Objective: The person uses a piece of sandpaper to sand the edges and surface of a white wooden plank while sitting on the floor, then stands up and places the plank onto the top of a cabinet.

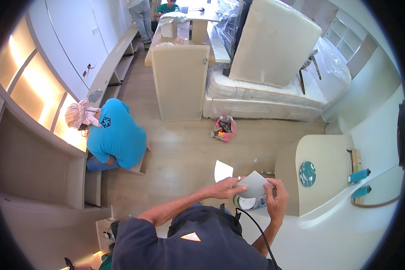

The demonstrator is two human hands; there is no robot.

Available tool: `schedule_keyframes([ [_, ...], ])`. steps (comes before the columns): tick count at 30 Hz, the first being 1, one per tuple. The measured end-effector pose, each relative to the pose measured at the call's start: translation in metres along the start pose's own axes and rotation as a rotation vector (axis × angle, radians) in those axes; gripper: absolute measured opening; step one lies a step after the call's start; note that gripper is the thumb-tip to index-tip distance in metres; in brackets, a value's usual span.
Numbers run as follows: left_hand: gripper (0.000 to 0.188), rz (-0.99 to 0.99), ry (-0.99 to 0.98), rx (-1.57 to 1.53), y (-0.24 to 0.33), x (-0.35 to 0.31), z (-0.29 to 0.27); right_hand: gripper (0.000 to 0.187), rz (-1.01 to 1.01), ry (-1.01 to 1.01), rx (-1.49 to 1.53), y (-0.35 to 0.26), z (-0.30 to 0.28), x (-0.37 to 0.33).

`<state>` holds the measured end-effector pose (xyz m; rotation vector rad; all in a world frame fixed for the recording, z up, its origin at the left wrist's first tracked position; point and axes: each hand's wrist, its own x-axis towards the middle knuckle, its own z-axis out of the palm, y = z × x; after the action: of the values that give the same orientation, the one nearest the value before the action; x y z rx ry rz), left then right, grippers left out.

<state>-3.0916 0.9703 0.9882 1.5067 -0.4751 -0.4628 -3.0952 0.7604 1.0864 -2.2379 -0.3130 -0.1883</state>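
Observation:
My left hand (pixel 225 188) and my right hand (pixel 276 198) hold a thin, flat grey sheet (pixel 253 185) between them, one at each side. Its fine kind does not show; one corner points away from me. The fingers of both hands are closed on its edges. Just below the sheet is a round container (pixel 246 203) with a white top, partly hidden by the sheet and my right hand. A white sheet (pixel 223 171) lies on the floor just beyond my left hand.
A cream counter with a curved edge (pixel 288 180) stands at the right, bearing a green round disc (pixel 308 174) and teal tools (pixel 359 176). A person in blue (pixel 117 135) sits at the left shelves. Ahead are a pink bag (pixel 224 128), a tall panel (pixel 179 85) and a wrapped mattress (pixel 256 96).

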Motion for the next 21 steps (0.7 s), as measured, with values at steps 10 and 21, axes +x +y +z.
schedule_keyframes([
  [10,0.047,-0.017,0.415,-0.16,-0.021,0.006,-0.089,0.016,-0.216,-0.234,-0.035,-0.016,0.089,0.143],
  [21,0.043,0.157,0.721,-0.027,-0.022,0.073,-0.272,0.018,-0.459,-0.406,0.105,-0.047,0.202,0.356],
])
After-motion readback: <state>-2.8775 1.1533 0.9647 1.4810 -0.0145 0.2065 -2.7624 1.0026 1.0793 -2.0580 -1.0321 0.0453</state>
